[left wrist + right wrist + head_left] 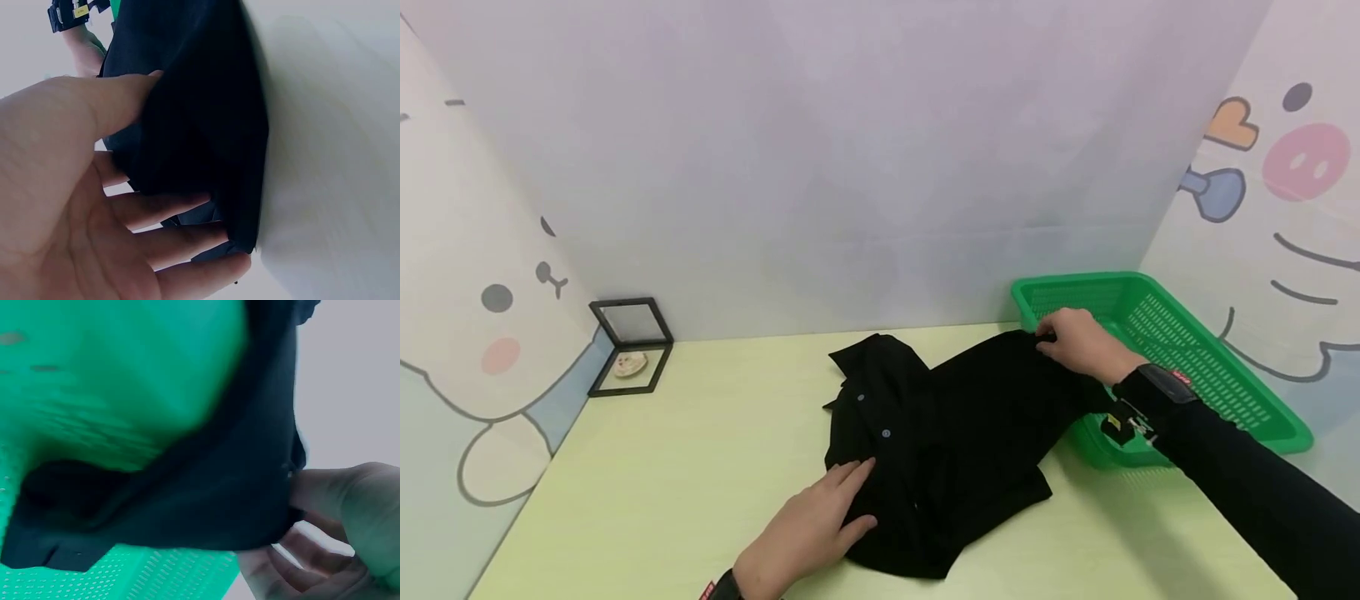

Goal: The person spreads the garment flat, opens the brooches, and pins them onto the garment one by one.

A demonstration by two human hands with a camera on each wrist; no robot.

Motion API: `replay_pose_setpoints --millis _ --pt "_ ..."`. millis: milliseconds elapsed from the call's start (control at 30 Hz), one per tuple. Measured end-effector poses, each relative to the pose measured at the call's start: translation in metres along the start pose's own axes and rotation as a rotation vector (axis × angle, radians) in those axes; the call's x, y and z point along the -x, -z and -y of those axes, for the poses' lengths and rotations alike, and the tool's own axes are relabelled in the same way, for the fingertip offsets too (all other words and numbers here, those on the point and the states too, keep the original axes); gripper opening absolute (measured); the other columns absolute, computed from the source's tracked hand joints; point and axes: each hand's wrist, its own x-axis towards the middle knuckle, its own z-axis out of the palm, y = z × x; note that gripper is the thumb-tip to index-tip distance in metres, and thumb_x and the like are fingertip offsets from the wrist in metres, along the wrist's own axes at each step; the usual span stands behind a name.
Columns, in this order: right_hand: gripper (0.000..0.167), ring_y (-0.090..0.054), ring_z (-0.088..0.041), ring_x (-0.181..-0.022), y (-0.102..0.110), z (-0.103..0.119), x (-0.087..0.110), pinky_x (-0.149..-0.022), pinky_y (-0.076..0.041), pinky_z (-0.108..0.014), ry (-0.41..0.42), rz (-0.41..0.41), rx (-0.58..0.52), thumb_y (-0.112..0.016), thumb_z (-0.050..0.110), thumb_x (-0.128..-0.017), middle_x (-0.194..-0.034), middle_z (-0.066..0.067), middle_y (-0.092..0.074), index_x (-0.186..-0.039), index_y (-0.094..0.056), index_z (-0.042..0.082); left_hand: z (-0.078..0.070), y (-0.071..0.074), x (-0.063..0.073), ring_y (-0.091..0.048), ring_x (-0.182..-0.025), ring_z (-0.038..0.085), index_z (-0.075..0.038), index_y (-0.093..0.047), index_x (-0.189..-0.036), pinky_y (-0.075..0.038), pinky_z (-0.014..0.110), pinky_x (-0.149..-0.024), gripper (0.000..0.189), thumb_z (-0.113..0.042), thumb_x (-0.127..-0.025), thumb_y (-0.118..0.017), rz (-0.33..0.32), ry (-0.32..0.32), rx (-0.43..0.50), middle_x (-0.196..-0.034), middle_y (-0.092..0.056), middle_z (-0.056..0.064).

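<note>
A black button-up shirt point(970, 417) lies crumpled on the pale green table, its collar toward the back and two buttons showing on the front. My right hand point(1082, 343) pinches an edge of the shirt between thumb and fingers, raising it by the basket's near-left rim. In the right wrist view, the lifted cloth point(206, 487) hangs in front of the green mesh. My left hand point(816, 521) rests on the shirt's left side with fingers extended. The left wrist view shows its thumb and fingertips against the dark fabric point(200, 125).
A green plastic basket point(1195, 350) with slotted walls stands at the back right, against the shirt. At the back left, a black square frame point(631, 345) surrounds a small round patterned object point(629, 364). Light wall panels close the back and both sides.
</note>
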Motion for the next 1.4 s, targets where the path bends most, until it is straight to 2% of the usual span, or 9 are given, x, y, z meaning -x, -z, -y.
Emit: replay_pose_setpoints --millis 200,400,533,633,767,933,1133,1267,1400 --pt "0.018 -0.068 -0.03 -0.092 0.013 0.021 0.001 -0.082 -0.058 -0.044 0.038 -0.04 0.021 -0.064 -0.001 -0.098 -0.106 -0.018 -0.071 -0.113 -0.075 -0.001 0.0 0.003 -0.001 -0.062 -0.13 0.034 -0.011 -0.048 -0.153 -0.058 0.047 -0.098 0.063 -0.036 -0.1 -0.069 -0.026 -0.028 -0.018 -0.145 -0.059 0.013" --pt "0.019 -0.066 -0.03 -0.104 0.024 0.075 0.002 -0.092 -0.056 -0.043 0.124 -0.098 -0.003 -0.063 0.0 -0.099 -0.112 -0.016 -0.069 -0.116 -0.072 0.0 0.0 0.003 -0.002 -0.069 -0.117 0.025 -0.009 -0.051 -0.151 -0.061 0.041 -0.091 0.061 -0.034 -0.099 -0.071 -0.061 -0.052 -0.029 -0.139 -0.063 0.009" --pt "0.019 -0.067 -0.028 -0.101 0.015 0.114 -0.002 -0.09 -0.057 -0.039 0.204 -0.104 -0.046 -0.066 -0.001 -0.097 -0.11 -0.013 -0.07 -0.114 -0.073 0.003 0.001 0.004 -0.002 -0.067 -0.121 0.029 -0.009 -0.051 -0.15 -0.06 0.045 -0.093 0.06 -0.033 -0.099 -0.071 -0.063 -0.045 -0.03 -0.139 -0.063 0.01" --pt "0.016 -0.069 -0.026 -0.093 -0.003 0.128 -0.008 -0.082 -0.059 -0.036 0.229 -0.1 -0.078 -0.069 -0.001 -0.095 -0.104 -0.011 -0.072 -0.109 -0.075 0.004 0.001 0.003 -0.003 -0.066 -0.125 0.03 -0.01 -0.051 -0.151 -0.059 0.046 -0.095 0.061 -0.034 -0.099 -0.071 -0.057 -0.034 -0.032 -0.14 -0.063 0.011" --pt "0.013 -0.07 -0.023 -0.088 -0.033 0.121 -0.012 -0.077 -0.058 -0.034 0.153 -0.091 -0.15 -0.07 0.001 -0.095 -0.103 -0.01 -0.073 -0.105 -0.076 0.006 0.001 0.002 -0.004 -0.066 -0.125 0.028 -0.011 -0.05 -0.152 -0.059 0.044 -0.096 0.061 -0.035 -0.099 -0.07 -0.037 -0.023 -0.029 -0.141 -0.062 0.01" --pt "0.014 -0.073 -0.028 -0.092 -0.06 0.104 -0.016 -0.078 -0.06 -0.037 0.044 -0.099 -0.271 -0.067 0.004 -0.097 -0.109 -0.013 -0.074 -0.108 -0.075 0.005 0.002 0.001 -0.001 -0.066 -0.123 0.026 -0.011 -0.053 -0.149 -0.059 0.043 -0.094 0.059 -0.035 -0.098 -0.072 -0.04 -0.012 -0.045 -0.139 -0.064 0.009" --pt "0.02 -0.071 -0.029 -0.1 -0.08 0.101 -0.01 -0.083 -0.058 -0.041 0.033 -0.029 -0.32 -0.068 0.013 -0.099 -0.115 -0.014 -0.073 -0.117 -0.073 0.004 0.006 0.004 -0.001 -0.072 -0.097 0.021 -0.007 -0.065 -0.127 -0.06 0.035 -0.075 0.037 -0.022 -0.095 -0.076 -0.108 -0.026 -0.057 -0.11 -0.073 0.006" --pt "0.046 -0.063 -0.036 -0.121 -0.09 0.104 0.0 -0.1 -0.052 -0.052 0.043 0.044 -0.302 -0.075 0.027 -0.094 -0.132 -0.018 -0.066 -0.133 -0.065 0.003 0.013 0.015 -0.001 -0.069 -0.084 0.017 -0.008 -0.068 -0.111 -0.056 0.032 -0.069 0.02 -0.012 -0.093 -0.076 -0.12 -0.027 0.002 -0.095 -0.072 0.003" --pt "0.08 -0.053 -0.042 -0.135 -0.096 0.108 0.011 -0.107 -0.047 -0.057 0.007 0.101 -0.296 -0.082 0.038 -0.087 -0.146 -0.024 -0.054 -0.15 -0.048 0.004 0.021 0.03 0.001 -0.069 -0.085 0.018 -0.008 -0.069 -0.103 -0.057 0.035 -0.071 0.015 -0.007 -0.091 -0.076 -0.155 -0.019 0.019 -0.096 -0.074 0.004"
